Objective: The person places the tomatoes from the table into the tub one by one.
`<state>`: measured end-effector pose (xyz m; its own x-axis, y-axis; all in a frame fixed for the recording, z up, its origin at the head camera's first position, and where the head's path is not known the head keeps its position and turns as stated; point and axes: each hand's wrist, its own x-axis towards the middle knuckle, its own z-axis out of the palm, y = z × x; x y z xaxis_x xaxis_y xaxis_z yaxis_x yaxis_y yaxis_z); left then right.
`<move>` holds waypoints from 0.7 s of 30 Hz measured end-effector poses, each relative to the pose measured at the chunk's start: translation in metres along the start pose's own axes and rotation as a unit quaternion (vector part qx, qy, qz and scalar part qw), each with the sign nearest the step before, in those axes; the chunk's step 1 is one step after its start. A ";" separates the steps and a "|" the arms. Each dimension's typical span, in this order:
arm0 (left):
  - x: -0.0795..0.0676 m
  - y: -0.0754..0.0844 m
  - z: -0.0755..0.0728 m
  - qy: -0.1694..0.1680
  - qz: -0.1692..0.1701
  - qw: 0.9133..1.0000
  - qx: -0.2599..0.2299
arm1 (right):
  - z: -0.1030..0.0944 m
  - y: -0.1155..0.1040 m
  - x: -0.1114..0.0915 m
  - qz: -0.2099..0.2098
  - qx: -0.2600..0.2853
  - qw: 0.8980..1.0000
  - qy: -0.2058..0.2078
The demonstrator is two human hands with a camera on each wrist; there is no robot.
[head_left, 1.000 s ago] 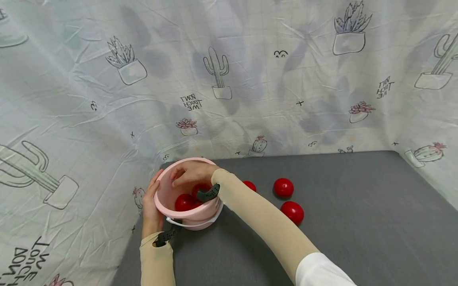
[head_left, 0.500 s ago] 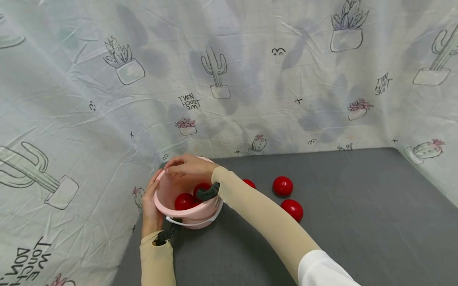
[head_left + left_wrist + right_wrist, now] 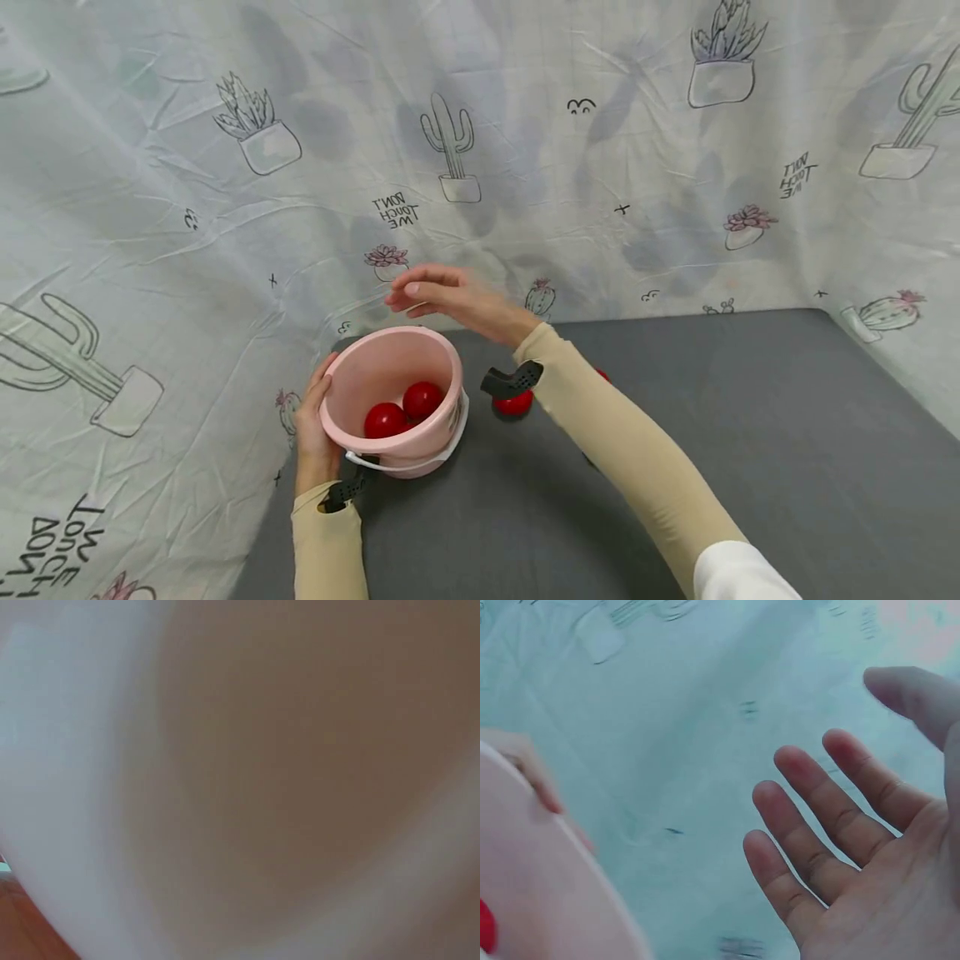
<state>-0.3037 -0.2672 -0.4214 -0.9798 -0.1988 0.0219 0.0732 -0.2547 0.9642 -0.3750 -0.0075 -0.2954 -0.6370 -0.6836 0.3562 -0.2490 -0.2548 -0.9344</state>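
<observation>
Let the left hand (image 3: 315, 429), grasping the left side of the bucket (image 3: 382, 362), brace it against tipping the red balls (image 3: 386, 420), while the right hand (image 3: 471, 302), fingers released, passes clear.

The bucket (image 3: 300, 750), blurred brown and whitish, nearly fills the left wrist view.

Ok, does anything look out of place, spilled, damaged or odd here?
The lettering on the patterned cloth appears back to front, which looks odd, and the left wrist view is mostly blur. Nothing else stands out: two red balls show in the pink bucket, which the left hand holds.
</observation>
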 end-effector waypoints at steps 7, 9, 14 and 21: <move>0.001 -0.003 -0.001 -0.004 0.002 1.000 -0.003 | -0.046 -0.044 -0.067 -0.071 -0.007 0.996 0.051; 0.002 -0.002 -0.002 -0.003 0.001 1.000 -0.003 | -0.058 -0.049 -0.085 -0.075 -0.001 0.995 0.064; 0.001 -0.001 -0.003 0.005 -0.004 1.000 -0.005 | -0.079 -0.043 -0.130 -0.064 -0.014 0.992 0.105; 0.000 -0.001 0.001 0.005 -0.007 1.000 -0.005 | -0.090 0.002 -0.199 -0.034 0.013 0.984 0.175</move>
<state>-0.3038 -0.2660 -0.4225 -0.9788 -0.2048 0.0054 0.0611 -0.2668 0.9618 -0.3145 0.1898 -0.3673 -0.8325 -0.3883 0.3952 -0.2842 -0.3130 -0.9062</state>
